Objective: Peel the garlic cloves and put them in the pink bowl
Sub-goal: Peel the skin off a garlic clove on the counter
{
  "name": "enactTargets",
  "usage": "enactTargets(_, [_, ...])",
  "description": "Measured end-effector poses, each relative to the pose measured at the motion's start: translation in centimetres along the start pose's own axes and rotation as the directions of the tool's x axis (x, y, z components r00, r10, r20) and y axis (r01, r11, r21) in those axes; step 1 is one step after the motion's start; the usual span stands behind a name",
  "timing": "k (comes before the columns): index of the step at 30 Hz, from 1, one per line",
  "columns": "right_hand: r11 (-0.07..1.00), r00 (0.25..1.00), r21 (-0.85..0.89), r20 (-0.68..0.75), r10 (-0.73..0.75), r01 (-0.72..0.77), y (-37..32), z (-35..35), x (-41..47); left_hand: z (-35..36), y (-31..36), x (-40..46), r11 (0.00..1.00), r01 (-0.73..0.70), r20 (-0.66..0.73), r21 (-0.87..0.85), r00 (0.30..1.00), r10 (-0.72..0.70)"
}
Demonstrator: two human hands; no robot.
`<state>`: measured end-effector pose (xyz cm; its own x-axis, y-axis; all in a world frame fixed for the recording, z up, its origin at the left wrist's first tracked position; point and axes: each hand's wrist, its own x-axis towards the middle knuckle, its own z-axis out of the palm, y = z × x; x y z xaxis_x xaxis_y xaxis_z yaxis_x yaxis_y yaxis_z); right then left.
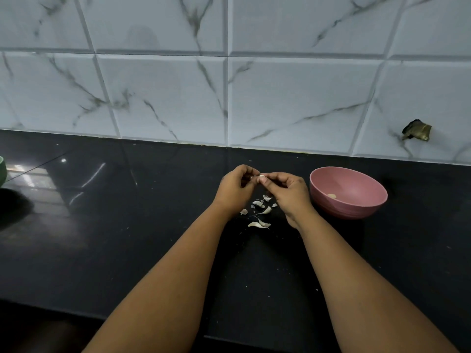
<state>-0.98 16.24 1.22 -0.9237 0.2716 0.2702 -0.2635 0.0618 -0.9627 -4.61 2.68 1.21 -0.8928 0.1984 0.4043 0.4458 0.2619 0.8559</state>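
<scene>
Clove: a small pale whitish garlic clove (261,177) is held above the glossy black stone countertop (127,238), between both hands, just left of the bowl.
Left hand: the left hand (235,191) has its fingers curled, fingertips pinching the clove's left end.
Right hand: the right hand (286,192) pinches the clove's right end between thumb and curled fingers.
Peels: thin white papery garlic skins (260,212) lie scattered on the counter under and between the wrists.
Bowl: the round matte pink bowl (356,207) stands just right of the right hand; one small pale piece (331,196) lies inside.
Room: bare counter stretches left; the grey-veined white marble tile wall (229,85) closes the back edge.
Far left: a green rim (2,171), partly cut off by the picture's edge.
</scene>
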Motion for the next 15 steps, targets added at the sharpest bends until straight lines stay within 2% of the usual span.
enactTargets(4, [0.994, 1.000, 0.106, 0.003, 0.020, -0.020, -0.09, -0.10, 0.07, 0.43, 0.26, -0.06, 0.988, 0.075, -0.035, -0.139, 0.996, -0.080])
enactTargets(8, [0.994, 0.997, -0.094, 0.046, -0.059, 0.063, -0.02, -0.30, 0.27, 0.66, 0.31, -0.15, 0.981, 0.093, -0.087, -0.170, 0.990, -0.109])
enactTargets(10, [0.991, 0.997, -0.118, 0.034, -0.066, 0.070, -0.13, -0.27, 0.15, 0.57, 0.37, -0.17, 0.979, 0.089, -0.114, -0.181, 0.987, -0.111])
enactTargets(15, [1.000, 1.000, 0.025, 0.012, -0.009, 0.008, -0.15, -0.02, 0.11, 0.40, 0.68, -0.51, 0.964, 0.119, -0.024, -0.237, 0.991, -0.128])
